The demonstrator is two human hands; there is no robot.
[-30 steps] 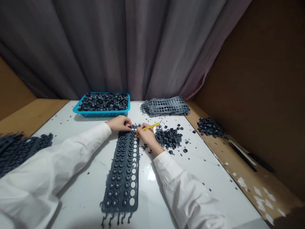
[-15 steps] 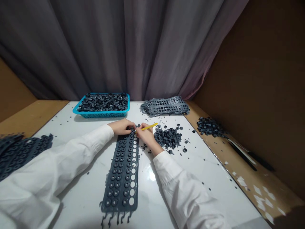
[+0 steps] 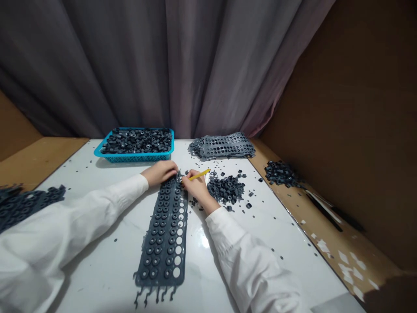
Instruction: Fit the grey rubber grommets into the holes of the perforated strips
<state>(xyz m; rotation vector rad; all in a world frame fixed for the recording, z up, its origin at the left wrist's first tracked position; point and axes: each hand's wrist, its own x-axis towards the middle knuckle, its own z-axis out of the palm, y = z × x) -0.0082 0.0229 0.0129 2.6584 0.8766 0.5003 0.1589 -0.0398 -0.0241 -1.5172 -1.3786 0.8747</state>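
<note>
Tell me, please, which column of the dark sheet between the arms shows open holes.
The rightmost column: white tabletop shows through its visible holes, whereas the other three columns carry raised rings.

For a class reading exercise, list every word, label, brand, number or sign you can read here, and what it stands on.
None can be read. The yellow tool in the right hand, the blue basket and the dark sheet show no legible marks; any tiny print would be too small to read.
</note>
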